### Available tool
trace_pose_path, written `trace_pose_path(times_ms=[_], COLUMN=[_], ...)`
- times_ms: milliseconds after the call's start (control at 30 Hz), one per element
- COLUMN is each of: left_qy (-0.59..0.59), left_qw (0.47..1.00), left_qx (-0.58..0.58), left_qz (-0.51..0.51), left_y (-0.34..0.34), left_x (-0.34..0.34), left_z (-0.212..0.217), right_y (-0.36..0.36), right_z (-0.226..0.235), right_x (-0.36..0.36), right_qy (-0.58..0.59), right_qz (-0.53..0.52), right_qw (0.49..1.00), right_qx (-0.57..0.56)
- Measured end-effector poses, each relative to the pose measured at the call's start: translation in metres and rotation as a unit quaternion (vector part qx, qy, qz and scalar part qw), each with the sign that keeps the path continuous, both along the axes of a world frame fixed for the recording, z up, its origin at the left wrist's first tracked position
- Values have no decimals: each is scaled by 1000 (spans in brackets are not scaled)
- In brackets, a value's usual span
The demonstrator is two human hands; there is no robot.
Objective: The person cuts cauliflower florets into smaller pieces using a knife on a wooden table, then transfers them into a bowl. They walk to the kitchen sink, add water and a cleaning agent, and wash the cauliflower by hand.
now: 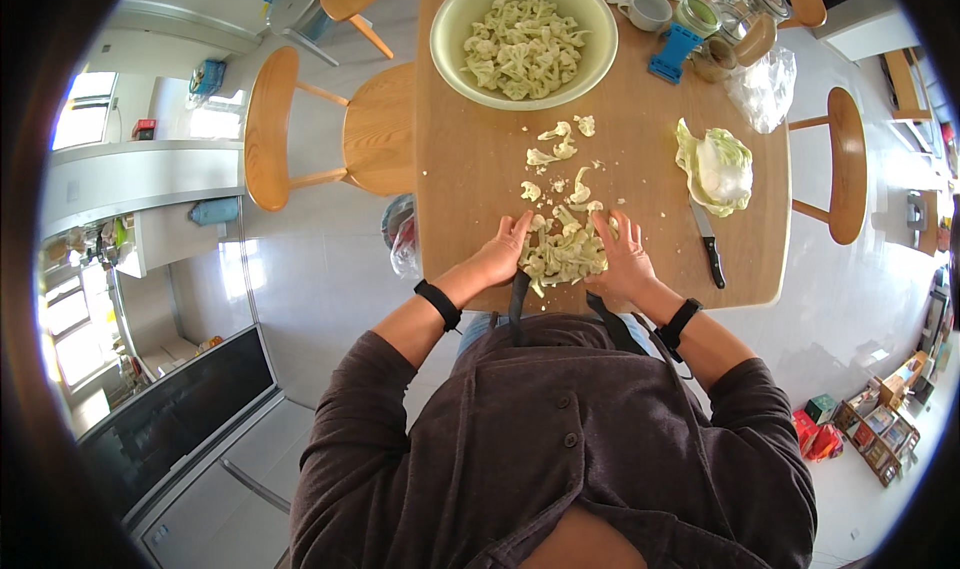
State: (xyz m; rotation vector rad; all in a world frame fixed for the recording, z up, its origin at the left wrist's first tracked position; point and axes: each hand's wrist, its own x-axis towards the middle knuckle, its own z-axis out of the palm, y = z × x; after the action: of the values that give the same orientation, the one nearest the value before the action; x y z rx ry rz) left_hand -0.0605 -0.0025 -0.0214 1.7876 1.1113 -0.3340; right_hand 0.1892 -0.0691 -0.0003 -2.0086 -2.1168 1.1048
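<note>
A loose pile of cut cauliflower florets point(562, 254) lies on the wooden table close to its front edge, between my hands. My left hand point(503, 249) rests against the pile's left side, fingers stretched forward. On the opposite side my right hand point(624, 257) has its fingers spread and touching the florets. Farther up the table, smaller cauliflower pieces point(555, 149) and crumbs are scattered. A large pale-green bowl point(446, 59) at the far side holds many florets. To the right, a knife with a black handle point(712, 259) lies partly against cauliflower leaves point(722, 174).
At the far right of the table stand a white cup point(648, 11), a glass pitcher point(745, 9), a blue holder point(675, 53) and a clear plastic bag point(765, 91). Wooden chairs point(380, 129) flank the table. A bin with a bag point(402, 239) is beside its left edge.
</note>
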Motion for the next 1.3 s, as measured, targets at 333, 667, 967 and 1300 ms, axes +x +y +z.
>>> trace_pose_path(times_ms=[333,667,967,1300], left_qy=[-94,86,118,129], left_qw=[983,993,990,990], left_qx=[-24,58,68,52], left_qz=[158,-48,-27,-36], left_y=[25,-14,-11,-34], left_x=[-30,3,-7,-18], left_z=[1,28,30,43], right_y=[12,7,7,6], right_z=[-3,0,-3,-6], right_x=[1,0,-6,-3], right_qy=[-13,-76,-78,-57], right_qz=[-3,22,54,50], right_qw=[1000,993,993,996], right_qx=[0,-86,-66,-46])
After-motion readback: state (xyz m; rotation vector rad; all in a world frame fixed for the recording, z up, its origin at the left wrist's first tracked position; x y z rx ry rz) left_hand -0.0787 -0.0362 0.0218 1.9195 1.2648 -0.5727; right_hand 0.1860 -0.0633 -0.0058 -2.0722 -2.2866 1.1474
